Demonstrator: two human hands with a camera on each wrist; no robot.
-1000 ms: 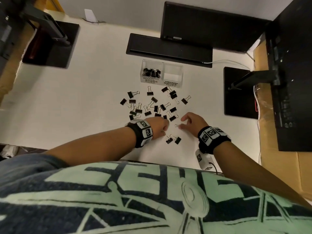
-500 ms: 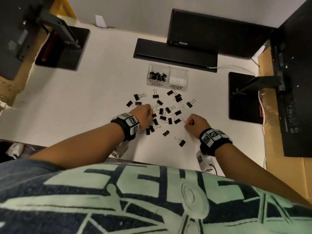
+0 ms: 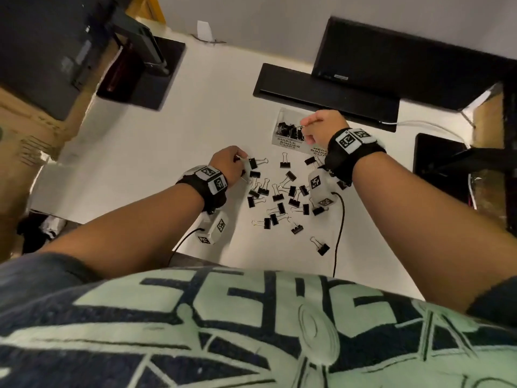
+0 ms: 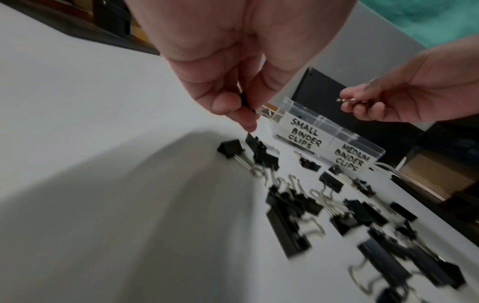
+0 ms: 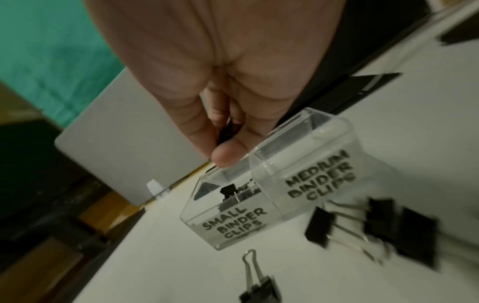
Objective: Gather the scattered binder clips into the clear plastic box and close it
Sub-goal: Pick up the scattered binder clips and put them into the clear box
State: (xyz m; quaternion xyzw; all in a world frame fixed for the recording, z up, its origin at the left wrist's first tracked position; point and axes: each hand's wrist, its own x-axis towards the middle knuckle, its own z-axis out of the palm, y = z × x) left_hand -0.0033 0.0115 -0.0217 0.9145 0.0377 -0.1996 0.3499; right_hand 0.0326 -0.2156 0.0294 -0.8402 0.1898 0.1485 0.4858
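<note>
Several black binder clips [image 3: 282, 197] lie scattered on the white table [image 3: 140, 152]. A clear plastic box [image 3: 288, 142] with two compartments, labelled SMALL BINDER CLIPS [image 5: 234, 222] and MEDIUM BINDER CLIPS [image 5: 321, 182], stands open beyond them; its small compartment holds several clips. My right hand [image 3: 319, 128] hovers over the small compartment and pinches a small clip [image 5: 226, 131]. My left hand [image 3: 229, 163] sits at the pile's left edge, fingers curled round small clips [image 4: 245, 101].
A black monitor base [image 3: 327, 93] stands just behind the box. Another black stand [image 3: 439, 161] is at the right, and one more [image 3: 142, 77] at the far left. A white cable [image 3: 425, 125] runs along the back right.
My right hand has risen from the near pile to the box's small compartment with a clip. My left hand moved forward to the pile's left edge.
</note>
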